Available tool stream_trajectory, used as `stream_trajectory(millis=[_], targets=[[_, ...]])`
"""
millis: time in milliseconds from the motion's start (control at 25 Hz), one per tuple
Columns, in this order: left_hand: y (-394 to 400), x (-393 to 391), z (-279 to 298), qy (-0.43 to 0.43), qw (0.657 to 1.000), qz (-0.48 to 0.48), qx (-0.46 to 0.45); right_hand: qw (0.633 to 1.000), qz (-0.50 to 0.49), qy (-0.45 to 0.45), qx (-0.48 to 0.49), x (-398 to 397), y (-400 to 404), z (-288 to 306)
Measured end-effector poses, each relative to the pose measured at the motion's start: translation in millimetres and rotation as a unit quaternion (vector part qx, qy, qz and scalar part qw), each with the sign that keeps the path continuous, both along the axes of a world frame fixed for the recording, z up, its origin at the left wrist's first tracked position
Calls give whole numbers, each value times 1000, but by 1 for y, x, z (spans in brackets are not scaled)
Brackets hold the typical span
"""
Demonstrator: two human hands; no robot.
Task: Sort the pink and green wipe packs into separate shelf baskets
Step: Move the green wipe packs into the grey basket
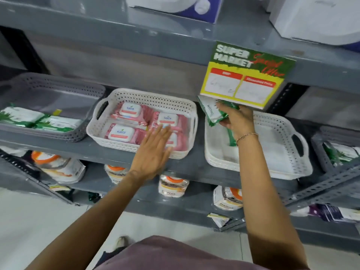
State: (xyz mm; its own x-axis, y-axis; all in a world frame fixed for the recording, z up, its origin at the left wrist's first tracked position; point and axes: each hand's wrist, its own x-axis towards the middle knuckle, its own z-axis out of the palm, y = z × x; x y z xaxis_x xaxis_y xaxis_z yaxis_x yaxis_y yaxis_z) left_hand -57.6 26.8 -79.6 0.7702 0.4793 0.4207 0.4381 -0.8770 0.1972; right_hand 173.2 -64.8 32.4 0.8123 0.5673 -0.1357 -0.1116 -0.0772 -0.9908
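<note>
The green wipe pack (213,112) in my right hand (236,118) is tilted, its long axis running from upper left, just under the yellow offer sign (245,80), down to the right toward my palm, with its white printed face turned to the left. My fingers are closed around its lower right end, thumb on the near side, and I hold it above the far left corner of the white basket on the right (292,133). A second green pack (231,135) lies inside that basket just below my wrist, its long axis running roughly front to back. My right forearm rises steeply from below, wrist bent left, a thin bracelet (247,135) around it. My left hand (153,152) is spread flat, palm down, fingers together and pointing up and right, holding nothing; it lies over the front edge of the middle white basket (144,98), covering part of the nearest of the pink wipe packs (124,133), which lie flat with white lids up. In the grey basket (50,88) at the left lie more green packs (21,115)
</note>
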Motion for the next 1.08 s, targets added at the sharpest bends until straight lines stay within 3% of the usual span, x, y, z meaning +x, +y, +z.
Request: stream_trajectory(millis=[160, 400, 600, 840, 960, 1080], targets=[[81, -95, 1, -26, 990, 138, -23, 998, 33, 49, -6, -67, 72, 2], [203, -251, 1, -37, 953, 298, -31, 977, 167, 131, -12, -206, 194, -12], [262, -315, -8, 4, 963, 262, -66, 954, 214, 194, -81, -312, 314, -33], [275, -331, -18, -3, 977, 206, -54, 915, 249, 308, -71, -384, 394, -52], [280, -334, -20, 1, 981, 190, -42, 892, 321, 260, -182, -402, 401, -41], [282, -335, -24, -10, 982, 187, -25, 891, 362, 104, -254, -388, 394, -31]])
